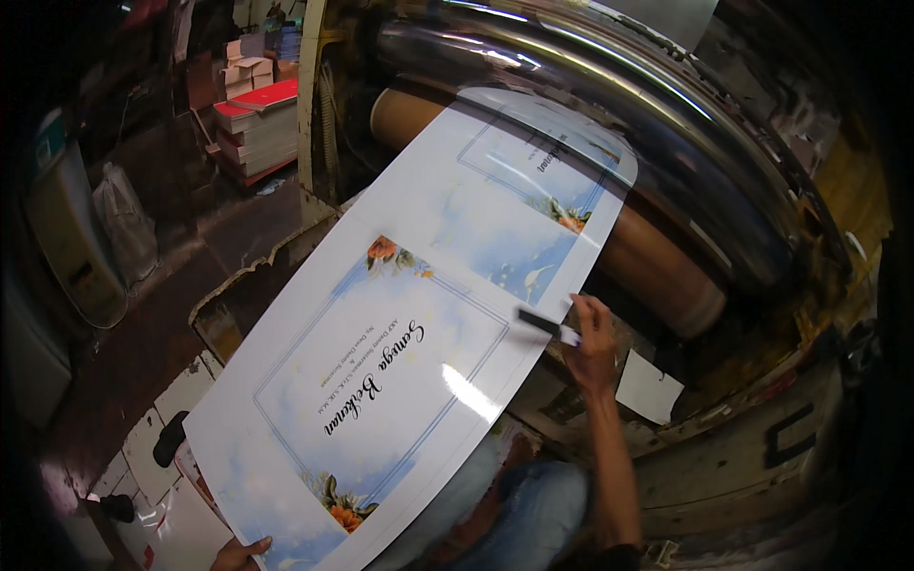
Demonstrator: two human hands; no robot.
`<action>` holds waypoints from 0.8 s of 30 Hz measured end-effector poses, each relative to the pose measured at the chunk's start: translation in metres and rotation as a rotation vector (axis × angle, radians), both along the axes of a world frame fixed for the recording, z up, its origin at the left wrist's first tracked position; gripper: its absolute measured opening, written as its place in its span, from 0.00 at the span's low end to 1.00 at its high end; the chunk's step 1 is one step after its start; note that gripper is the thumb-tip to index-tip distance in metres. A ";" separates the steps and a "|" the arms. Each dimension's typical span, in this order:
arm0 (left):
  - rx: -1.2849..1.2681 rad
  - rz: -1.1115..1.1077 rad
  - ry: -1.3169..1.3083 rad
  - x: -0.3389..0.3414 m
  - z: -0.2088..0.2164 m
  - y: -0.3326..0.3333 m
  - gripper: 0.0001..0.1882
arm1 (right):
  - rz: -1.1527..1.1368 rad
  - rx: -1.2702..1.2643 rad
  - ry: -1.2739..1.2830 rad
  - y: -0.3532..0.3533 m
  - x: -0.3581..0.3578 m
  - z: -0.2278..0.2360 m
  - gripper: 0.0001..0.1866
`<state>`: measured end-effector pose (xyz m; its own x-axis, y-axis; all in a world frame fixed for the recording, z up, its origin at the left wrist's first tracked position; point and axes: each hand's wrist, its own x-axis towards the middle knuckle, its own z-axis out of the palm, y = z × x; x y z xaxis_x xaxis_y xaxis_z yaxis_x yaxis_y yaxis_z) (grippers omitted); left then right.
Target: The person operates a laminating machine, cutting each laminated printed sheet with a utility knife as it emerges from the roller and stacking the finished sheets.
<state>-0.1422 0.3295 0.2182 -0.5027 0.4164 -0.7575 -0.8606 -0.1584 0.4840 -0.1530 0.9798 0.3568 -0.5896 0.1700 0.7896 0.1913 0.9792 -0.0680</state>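
A long glossy printed sheet (433,205) with pale blue clouds, orange flowers and black script slants across the middle. Its far end curves up against a shiny metal roller (571,105). At the bottom left, my left hand (238,554) grips the sheet's near corner, thumb on top; its other fingers are mostly hidden. My right hand (592,347) is closed around a slim black-and-white tool (541,321) beside the sheet's right edge. The tool's dark end lies over the sheet; blur hides its exact kind and whether it touches.
Below the metal roller lies a brown roll (657,271). Stacks of paper with red covers (257,128) stand on the floor at the back left. A small white card (649,387) rests on the machine right of my hand. White tiles (152,447) show at lower left.
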 end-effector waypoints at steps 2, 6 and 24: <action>-0.056 0.002 -0.006 0.006 0.015 0.010 0.35 | 0.058 -0.005 -0.108 0.023 -0.006 0.009 0.30; -0.028 0.031 0.013 0.027 0.046 0.027 0.33 | 0.385 0.144 -0.432 0.069 -0.015 0.045 0.30; -0.244 0.046 0.255 -0.145 -0.309 -0.302 0.26 | 0.255 -0.548 -0.240 -0.323 -0.011 -0.135 0.14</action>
<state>-0.2871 0.0278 -0.0906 -0.7027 0.2113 -0.6794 -0.7017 -0.0476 0.7109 -0.1644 0.6566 0.2218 -0.8142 0.3417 0.4694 0.0294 0.8317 -0.5545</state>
